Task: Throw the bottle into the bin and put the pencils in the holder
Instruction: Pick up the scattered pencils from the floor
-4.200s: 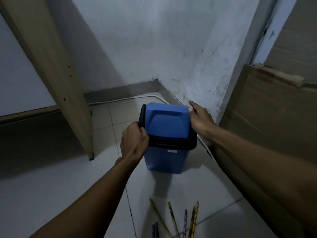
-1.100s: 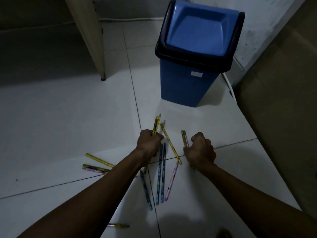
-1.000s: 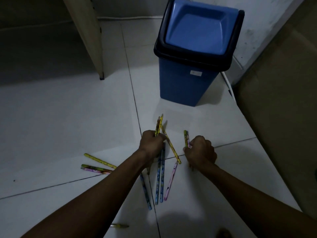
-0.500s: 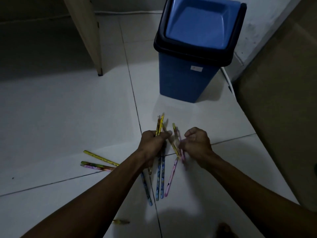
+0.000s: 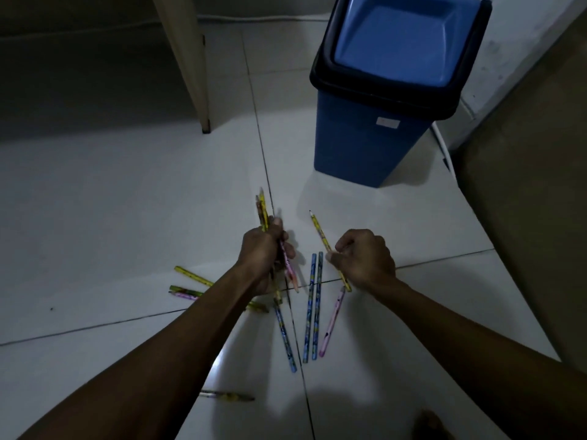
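Several coloured pencils lie on the white tiled floor (image 5: 95,217). My left hand (image 5: 262,252) grips a bunch of pencils (image 5: 263,209) whose tips stick out above the fist, with a pink one hanging below. My right hand (image 5: 365,258) pinches a single yellow pencil (image 5: 319,228), lifted at a slant. Between and below the hands lie two blue pencils (image 5: 313,306), a pink pencil (image 5: 332,322) and another blue one (image 5: 285,338). More pencils (image 5: 190,282) lie left of my left forearm. The blue bin (image 5: 368,138) with a black rim and shut swing lid stands beyond. No bottle or holder is visible.
A wooden furniture leg (image 5: 190,58) stands at the upper left. A brown cardboard box (image 5: 533,201) fills the right side, with a white cable (image 5: 443,147) beside the bin. One more pencil (image 5: 227,396) lies near the bottom centre.
My right hand has passed its pencils to the left hand's bunch, moved right and picked the yellow pencil off the floor. Earlier both hands were on the bin's lid.
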Action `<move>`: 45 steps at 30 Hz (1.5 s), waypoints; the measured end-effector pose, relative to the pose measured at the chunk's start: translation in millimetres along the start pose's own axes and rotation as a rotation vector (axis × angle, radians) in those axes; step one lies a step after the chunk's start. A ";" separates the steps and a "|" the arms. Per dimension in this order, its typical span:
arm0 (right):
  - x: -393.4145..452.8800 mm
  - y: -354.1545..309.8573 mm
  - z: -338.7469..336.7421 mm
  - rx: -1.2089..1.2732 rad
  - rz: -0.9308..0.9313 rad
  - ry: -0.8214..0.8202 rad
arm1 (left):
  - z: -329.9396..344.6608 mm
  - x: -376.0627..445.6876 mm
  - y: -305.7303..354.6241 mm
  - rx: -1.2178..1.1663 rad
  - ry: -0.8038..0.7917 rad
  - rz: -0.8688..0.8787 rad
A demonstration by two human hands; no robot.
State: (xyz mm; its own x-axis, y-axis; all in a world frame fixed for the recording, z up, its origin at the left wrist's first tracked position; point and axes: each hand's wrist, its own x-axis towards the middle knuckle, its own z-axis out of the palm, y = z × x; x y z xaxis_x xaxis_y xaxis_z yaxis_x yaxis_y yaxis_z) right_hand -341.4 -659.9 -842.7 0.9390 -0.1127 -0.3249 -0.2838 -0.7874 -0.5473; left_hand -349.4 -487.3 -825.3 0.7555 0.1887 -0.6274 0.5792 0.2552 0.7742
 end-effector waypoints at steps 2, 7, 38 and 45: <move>0.2 2.0 7.1 -0.117 0.022 -0.043 | -7.0 0.8 -1.0 -0.002 0.045 0.021; 5.8 4.8 9.5 -0.106 0.050 0.001 | -15.1 -1.6 -3.8 -0.063 -0.010 -0.029; -59.1 31.1 37.4 0.401 0.275 0.047 | -50.8 -17.0 -28.6 0.181 0.142 0.000; -65.3 21.1 56.2 -0.063 0.088 -0.008 | -63.6 -23.8 -31.3 0.305 0.173 0.041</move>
State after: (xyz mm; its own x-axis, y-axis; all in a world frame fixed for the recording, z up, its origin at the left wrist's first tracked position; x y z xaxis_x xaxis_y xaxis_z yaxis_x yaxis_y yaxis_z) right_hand -419.7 -635.0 -876.4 0.9094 -0.1786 -0.3755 -0.3520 -0.8114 -0.4666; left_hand -405.0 -439.4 -839.8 0.7318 0.3576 -0.5801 0.6343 -0.0463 0.7717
